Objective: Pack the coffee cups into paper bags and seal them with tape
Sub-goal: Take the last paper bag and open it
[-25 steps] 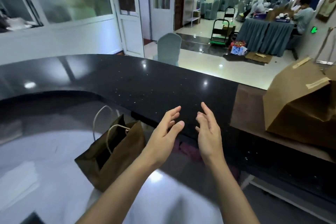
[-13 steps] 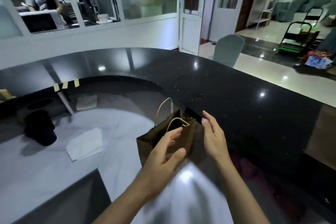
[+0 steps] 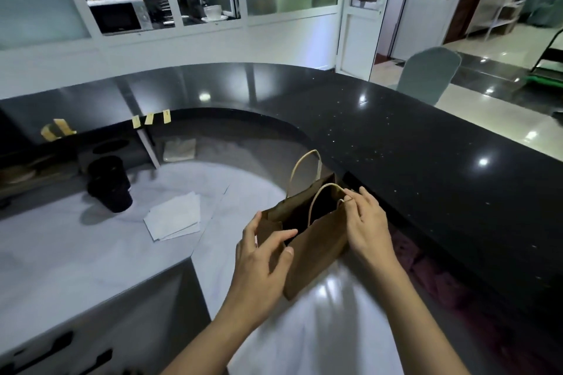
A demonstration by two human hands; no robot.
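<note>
Right now, on the head view, both hands are at the bag (image 3: 316, 248), a brown paper one standing upright on the pale lower worktop (image 3: 91, 253), tucked close against the raised black counter (image 3: 426, 161). The left hand (image 3: 262, 256) curls over the near left corner of the mouth, thumb on the near panel, fingers on the side fold. The right hand (image 3: 367, 224) pinches the right end of the near rim, just where the near handle (image 3: 324, 192) meets the paper. The mouth gapes dark between them; whether anything sits inside, I cannot tell.

Over to the left, well apart from the bag, stand the black cups (image 3: 109, 184), stacked or bunched; the blur hides which. Paper sheets (image 3: 173, 219) lie between cups and bag. Short tape strips (image 3: 150, 119) hang from the counter edge at the back, ready cut.

My read: this is the opening step, spreading the bag to take a cup. Nothing looks packed or sealed yet. Next, one hand likely has to let go and reach left for a cup while the other keeps the mouth wide. The light bag could tip or fold shut once it is held by one hand only.
</note>
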